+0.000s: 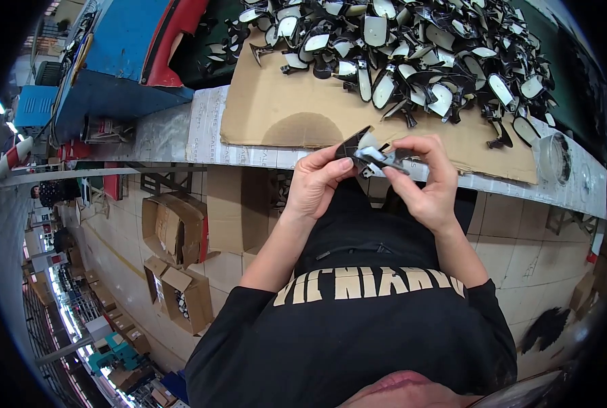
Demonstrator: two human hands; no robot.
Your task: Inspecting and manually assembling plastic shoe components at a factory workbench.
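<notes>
At the table's near edge, my left hand pinches a small glossy black piece with a pale face between thumb and fingers. My right hand is closed on the right side of that same piece, its thumb and index finger pressed at a grey and black part. The two hands work close together over my lap. Beyond them lies a large heap of similar black pieces with white faces, shaped like shoe heels. Exactly how the held parts join is too small to make out.
Brown cardboard covers the table under the heap. A roll of clear tape lies at the right end. A blue machine or cabinet stands at the left. Open cardboard boxes sit on the tiled floor, left of my legs.
</notes>
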